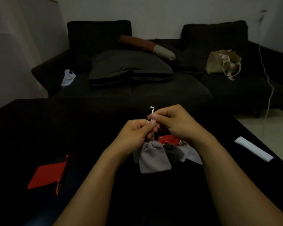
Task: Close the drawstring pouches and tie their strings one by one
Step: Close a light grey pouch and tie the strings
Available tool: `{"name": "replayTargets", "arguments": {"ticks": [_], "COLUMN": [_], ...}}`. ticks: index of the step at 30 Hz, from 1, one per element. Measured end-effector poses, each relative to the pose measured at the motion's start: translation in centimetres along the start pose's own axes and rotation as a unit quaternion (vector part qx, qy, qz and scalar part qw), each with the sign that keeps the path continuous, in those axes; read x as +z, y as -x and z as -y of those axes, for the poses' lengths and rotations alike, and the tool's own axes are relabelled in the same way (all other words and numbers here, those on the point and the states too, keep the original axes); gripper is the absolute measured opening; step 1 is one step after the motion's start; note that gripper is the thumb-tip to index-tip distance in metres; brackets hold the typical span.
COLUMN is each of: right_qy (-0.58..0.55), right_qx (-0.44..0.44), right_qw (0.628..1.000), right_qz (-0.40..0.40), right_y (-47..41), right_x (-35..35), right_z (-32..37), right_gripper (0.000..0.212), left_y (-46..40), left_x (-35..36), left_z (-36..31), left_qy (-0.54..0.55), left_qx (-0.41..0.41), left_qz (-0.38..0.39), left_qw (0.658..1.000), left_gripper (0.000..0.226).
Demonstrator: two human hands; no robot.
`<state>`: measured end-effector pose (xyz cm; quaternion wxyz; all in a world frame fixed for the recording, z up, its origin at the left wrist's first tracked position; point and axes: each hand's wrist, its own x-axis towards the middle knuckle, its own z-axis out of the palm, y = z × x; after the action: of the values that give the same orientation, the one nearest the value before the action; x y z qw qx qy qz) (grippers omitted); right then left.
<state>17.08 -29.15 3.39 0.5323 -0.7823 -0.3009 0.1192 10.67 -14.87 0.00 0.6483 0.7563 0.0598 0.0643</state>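
The grey pouch [153, 158] hangs by its white string [152, 114] just above the black table [39, 128], its mouth already gathered tight under the hands. Both hands work the string: the left hand [134, 134] pinches it low, near the puckered neck, and the right hand [173, 123] pinches it just above, with a short knotted end poking up past the fingertips. To tie it well, I would keep the lower pinch firm so the neck stays cinched, then loop the free end around and pull it snug (slack here would likely let the mouth reopen). The pouch is soft, plain cloth, roughly rectangular, creased toward the top. Behind it lies a small pile of more pouches [175, 149] in red, dark grey and white, and 1 red pouch [47, 174] lies flat well off to the left.
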Motion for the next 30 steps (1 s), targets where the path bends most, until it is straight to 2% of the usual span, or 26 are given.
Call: {"name": "replayTargets", "arguments": {"ticks": [3, 5, 7, 9, 11, 13, 17, 21, 24, 26, 30], "right_qy": [-0.01, -0.051, -0.128, -0.173, -0.168, -0.168, -0.168, -0.135, -0.117, -0.134, -0.19], "right_qx": [0.025, 0.085, 0.17, 0.212, 0.218, 0.217, 0.218, 0.195, 0.17, 0.148, 0.158], "right_qw": [0.999, 0.994, 0.977, 0.959, 0.953, 0.951, 0.956, 0.967, 0.977, 0.979, 0.965], "right_qz": [-0.032, -0.035, 0.011, 0.077, 0.128, 0.144, 0.104, 0.094, 0.049, 0.032, 0.083], "right_y": [-0.2, -0.3, -0.2, 0.0, 0.2, 0.2, 0.1, 0.3, 0.2, 0.2, 0.3], "right_x": [-0.1, -0.4, -0.6, -0.6, -0.4, -0.4, -0.1, 0.3, 0.4, 0.3, 0.1], "right_z": [0.3, 0.4, 0.7, 0.7, 0.5, 0.3, 0.3, 0.3, 0.2, 0.2, 0.4], "right_gripper": [0.02, 0.02, 0.022, 0.022, 0.021, 0.017, 0.009, 0.008, 0.007, 0.008, 0.011], "left_y": [-0.3, -0.5, -0.8, -0.7, -0.6, -0.5, -0.4, -0.1, 0.1, 0.2, 0.2], "left_x": [0.5, 0.6, 0.4, 0.2, -0.1, -0.6, -0.8, -1.1, -1.6, -2.0, -2.1], "left_z": [-0.2, -0.3, -0.1, 0.0, 0.0, 0.0, -0.2, -0.4, -0.5, -0.5, -0.2], "left_qy": [0.038, 0.087, 0.138, 0.157, 0.163, 0.162, 0.182, 0.207, 0.15, 0.075, -0.081], "left_qx": [-0.043, -0.064, -0.068, -0.043, -0.032, -0.037, -0.008, -0.001, 0.019, 0.059, 0.179], "left_qz": [-0.048, -0.078, -0.106, -0.126, -0.112, -0.088, -0.092, -0.081, -0.087, -0.119, -0.179], "left_qw": [0.997, 0.991, 0.982, 0.979, 0.98, 0.982, 0.979, 0.975, 0.985, 0.988, 0.964], "left_gripper": [0.037, 0.034, 0.027, 0.025, 0.02, 0.015, 0.007, 0.01, 0.012, 0.014, 0.018]}}
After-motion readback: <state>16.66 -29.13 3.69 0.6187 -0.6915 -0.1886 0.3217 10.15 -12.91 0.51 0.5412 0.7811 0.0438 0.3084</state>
